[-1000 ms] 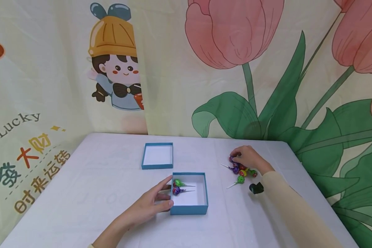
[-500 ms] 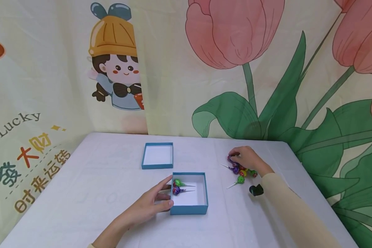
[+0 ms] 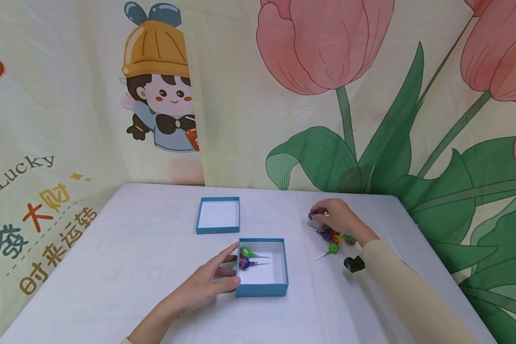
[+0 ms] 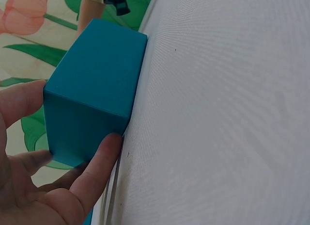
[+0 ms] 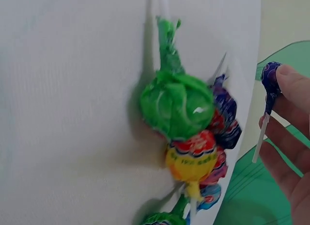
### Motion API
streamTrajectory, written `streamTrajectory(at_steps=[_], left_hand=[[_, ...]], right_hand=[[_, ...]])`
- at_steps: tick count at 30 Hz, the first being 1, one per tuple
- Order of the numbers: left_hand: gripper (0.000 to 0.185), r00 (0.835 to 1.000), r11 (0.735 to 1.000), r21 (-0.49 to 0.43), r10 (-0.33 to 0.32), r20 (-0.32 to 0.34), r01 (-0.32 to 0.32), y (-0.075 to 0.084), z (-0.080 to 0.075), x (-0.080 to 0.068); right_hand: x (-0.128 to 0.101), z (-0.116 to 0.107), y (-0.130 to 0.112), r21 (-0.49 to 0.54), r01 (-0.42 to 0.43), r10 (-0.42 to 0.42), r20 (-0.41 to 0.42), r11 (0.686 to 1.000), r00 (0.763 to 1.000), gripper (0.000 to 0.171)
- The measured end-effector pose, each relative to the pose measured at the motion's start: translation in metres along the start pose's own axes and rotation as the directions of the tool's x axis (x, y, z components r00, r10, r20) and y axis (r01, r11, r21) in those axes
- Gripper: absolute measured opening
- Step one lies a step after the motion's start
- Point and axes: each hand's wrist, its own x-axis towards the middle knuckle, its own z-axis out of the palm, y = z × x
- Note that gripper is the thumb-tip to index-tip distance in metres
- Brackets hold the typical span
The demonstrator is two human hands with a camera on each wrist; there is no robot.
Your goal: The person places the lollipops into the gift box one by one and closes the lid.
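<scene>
While Pinched at the Head: Handling the Purple Lollipop

Locate the purple lollipop at the right edge of the right wrist view, stick pointing down and slightly left. In the head view, look right of centre, just above and left of the candy pile. Note a gap between lollipop and pile.

With the right hand, pinches the wrapped head: thumb laid against the near face, opposing fingertip hidden, remaining fingers loosely curved beside the stick, contact there unclear. With the left hand, steadies the blue box at lower centre of the head view: fingers spread along the left wall, thumb at the near left corner, no closed grasp.

Treat the lollipop as very light. Expect a hard, round head under a thin, crinkled, probably slick wrapper, plus a stiff stick. Grip the head from opposite sides with moderate pressure, or take the stick close to the neck. Avoid the free end of the stick; likely to let the head swing. Avoid the wrapper tail alone; may slip or tear. Guard against hard knocks; may crack the candy.

Regard the box as light and fairly rigid; may skid on the white cloth without support.
</scene>
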Motion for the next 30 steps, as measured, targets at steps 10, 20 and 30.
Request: streamTrajectory(at_steps=[10,20,30], left_hand=[[0.083,1.000,1.000,0.000,0.011,0.004,-0.011,-0.002,0.000,0.001],[0.084,1.000,1.000,0.006,-0.006,-0.004,0.006,0.001,0.000,0.001],[0.084,1.000,1.000,0.011,-0.007,-0.008,0.007,0.001,0.001,0.001]], right_hand=[[-0.008,-0.003,-0.035,0.000,0.039,-0.039,-0.044,0.999,0.998,0.022],[-0.024,-0.002,-0.076,0.064,0.105,-0.099,-0.087,0.992,0.991,0.020],[-0.034,0.003,-0.116,0.124,0.187,-0.178,-0.078,0.975,0.981,0.025]])
